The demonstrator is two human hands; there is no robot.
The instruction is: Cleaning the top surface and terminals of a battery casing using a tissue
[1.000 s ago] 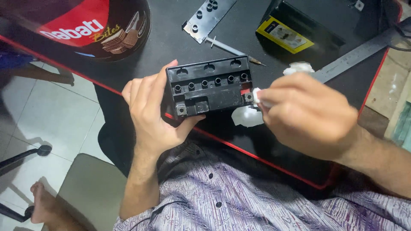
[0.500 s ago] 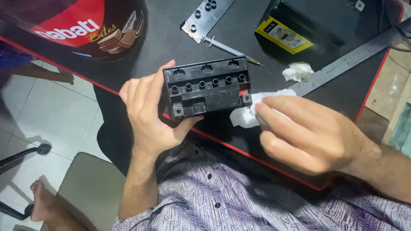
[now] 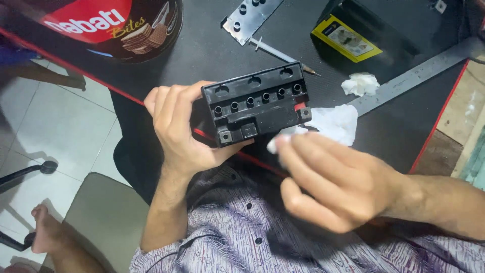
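The left hand point(image 3: 184, 129) grips a black battery point(image 3: 257, 103) from its left end, thumb underneath, holding it above the near edge of the black table point(image 3: 202, 50) with its row of round holes facing up. The right hand point(image 3: 336, 184) is closed on a white tissue point(image 3: 331, 124), its fingertips point(image 3: 283, 144) just below the battery's right corner. Behind lie a crumpled wad point(image 3: 359, 83), a steel ruler point(image 3: 419, 73), a syringe point(image 3: 275, 49), a perforated plate point(image 3: 250, 14), a black box with a yellow label point(image 3: 346, 40) and a round tin point(image 3: 116, 25).
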